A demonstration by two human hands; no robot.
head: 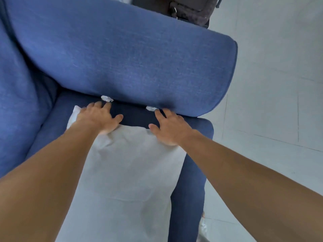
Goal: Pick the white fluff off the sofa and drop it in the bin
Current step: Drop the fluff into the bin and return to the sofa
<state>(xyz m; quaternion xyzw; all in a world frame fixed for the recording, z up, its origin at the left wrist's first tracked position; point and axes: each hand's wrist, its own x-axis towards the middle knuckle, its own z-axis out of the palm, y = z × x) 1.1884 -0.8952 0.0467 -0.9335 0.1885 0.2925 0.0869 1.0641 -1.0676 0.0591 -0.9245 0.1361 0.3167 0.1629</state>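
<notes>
Two tufts of white fluff lie on the blue sofa (132,55) in the crease where the seat meets the back cushion: one fluff tuft (107,98) to the left, another fluff tuft (151,108) to the right. My left hand (97,117) reaches forward with its fingers spread, the fingertips just below the left tuft. My right hand (170,126) is also spread, its index fingertip almost touching the right tuft. Neither hand holds anything. No bin is in view.
A pale grey cloth (129,172) covers the seat under my forearms. The sofa's armrest (19,102) rises at the left. White tiled floor (272,105) lies to the right, and a dark bag (190,11) sits beyond the sofa back.
</notes>
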